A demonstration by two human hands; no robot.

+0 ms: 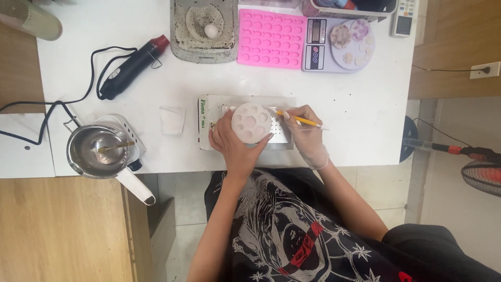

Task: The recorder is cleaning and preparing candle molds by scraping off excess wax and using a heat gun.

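Spanning most of the view, a white table [339,104] carries a metal pot [96,151] at the left, a black heat gun [130,68], a pink silicone mould [271,39] and a grey scale [334,44] at the far edge. Near the front edge sits a flat metal tray [284,138]. Over it the left hand [235,146] curls its fingers around a round pale mould [251,122], while the gloved right hand [308,136] pinches a yellow-handled tool [300,120] whose tip points at that mould
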